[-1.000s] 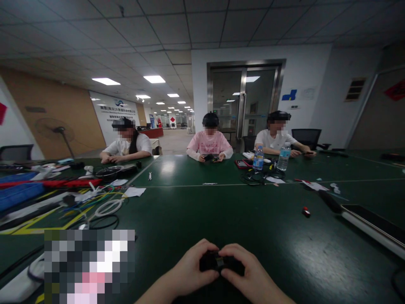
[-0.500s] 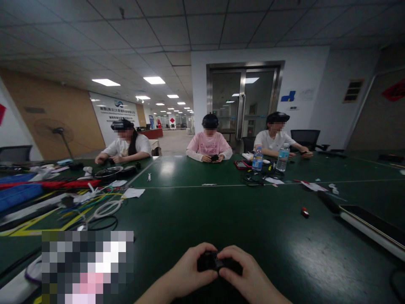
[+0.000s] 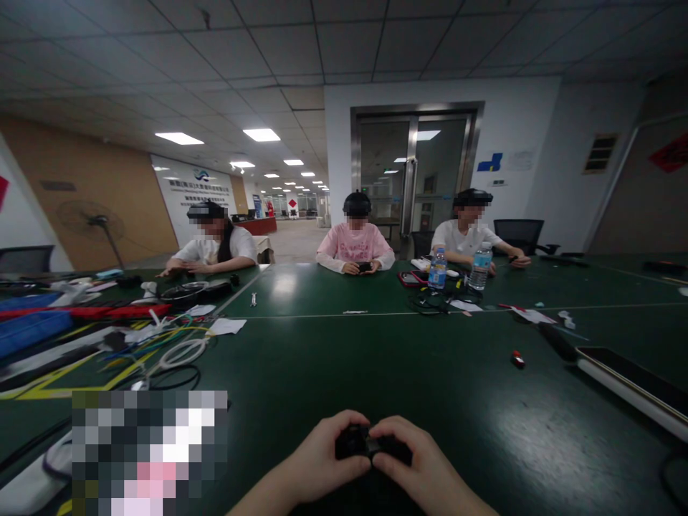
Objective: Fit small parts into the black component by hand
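Both my hands meet at the bottom centre, just above the dark green table. My left hand and my right hand are closed with curled fingers around a small black object held between them. Only its dark top shows between my thumbs and fingertips; its shape is mostly hidden.
Coloured wires, white cable loops and a blue tray lie at the left. Water bottles and cables sit mid-table. A small red piece and a long black-and-white bar lie to the right. Three people sit across the table.
My hands have shifted very slightly on the black object. The person at the far left moved a hand outward along the table.
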`<act>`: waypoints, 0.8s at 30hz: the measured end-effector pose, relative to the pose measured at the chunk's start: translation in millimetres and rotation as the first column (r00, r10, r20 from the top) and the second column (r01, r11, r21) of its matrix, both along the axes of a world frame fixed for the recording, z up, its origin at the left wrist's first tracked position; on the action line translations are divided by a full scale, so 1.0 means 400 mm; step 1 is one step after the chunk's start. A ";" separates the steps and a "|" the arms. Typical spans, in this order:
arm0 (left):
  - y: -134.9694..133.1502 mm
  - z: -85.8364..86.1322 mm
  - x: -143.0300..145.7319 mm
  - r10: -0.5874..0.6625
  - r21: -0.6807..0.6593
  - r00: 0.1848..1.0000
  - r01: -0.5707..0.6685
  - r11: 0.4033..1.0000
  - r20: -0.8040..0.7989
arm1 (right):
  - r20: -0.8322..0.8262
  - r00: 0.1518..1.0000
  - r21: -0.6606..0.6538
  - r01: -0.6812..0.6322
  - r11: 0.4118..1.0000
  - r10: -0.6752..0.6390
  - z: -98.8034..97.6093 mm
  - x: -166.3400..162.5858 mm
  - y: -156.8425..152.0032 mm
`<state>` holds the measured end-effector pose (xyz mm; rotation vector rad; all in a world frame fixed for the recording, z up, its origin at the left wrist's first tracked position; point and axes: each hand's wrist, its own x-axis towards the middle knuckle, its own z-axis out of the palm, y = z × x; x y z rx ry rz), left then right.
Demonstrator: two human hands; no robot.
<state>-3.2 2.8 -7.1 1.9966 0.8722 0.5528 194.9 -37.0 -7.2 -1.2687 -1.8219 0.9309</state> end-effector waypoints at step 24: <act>0.000 -0.003 0.005 0.028 0.010 0.998 -0.028 1.000 0.051 | -0.036 0.999 0.046 -0.011 0.999 0.012 -0.007 0.002 0.003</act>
